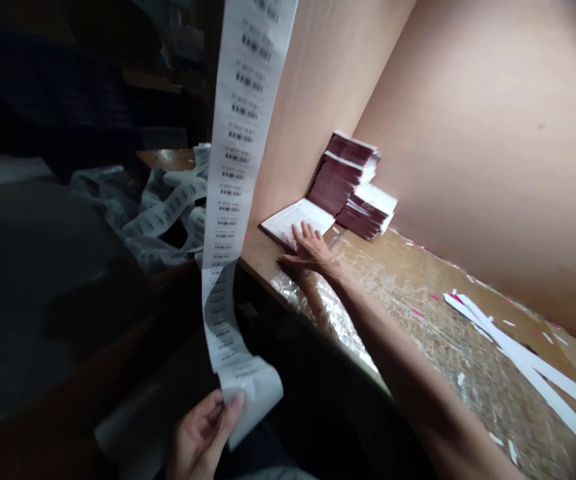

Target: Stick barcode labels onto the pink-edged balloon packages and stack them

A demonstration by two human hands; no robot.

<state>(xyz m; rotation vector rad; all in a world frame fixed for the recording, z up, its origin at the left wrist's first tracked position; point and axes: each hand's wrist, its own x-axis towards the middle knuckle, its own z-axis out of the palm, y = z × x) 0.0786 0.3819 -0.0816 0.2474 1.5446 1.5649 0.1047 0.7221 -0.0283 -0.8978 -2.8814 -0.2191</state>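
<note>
The left hand (203, 430), at the bottom centre of the frame, pinches the barcode label strip (235, 157) between thumb and fingers, near where it curls over. The right hand (313, 248), in the middle of the frame, has its fingers spread over the near side of a white-faced card (298, 220); they seem to touch it, though blur leaves the contact uncertain. The strip runs from the top edge down to the left hand, so a sharp pull could tear it, and the tight curl could crease a label. A sideways push by the right hand might drive the card into the tall maroon-edged stack (338, 177) just behind it, whose uneven layers could slide onto the shorter maroon-edged stack (368, 210) beside it. Loose paper scraps (461, 379) and long white paper strips (513, 353), at the right on the bench (375, 260), could catch under a sliding card. Each label carries a barcode with a line of characters above, too blurred to read; similar printed strips (168, 210) lie in a clear plastic bag (101, 190) at the left. No brand can be made out
</note>
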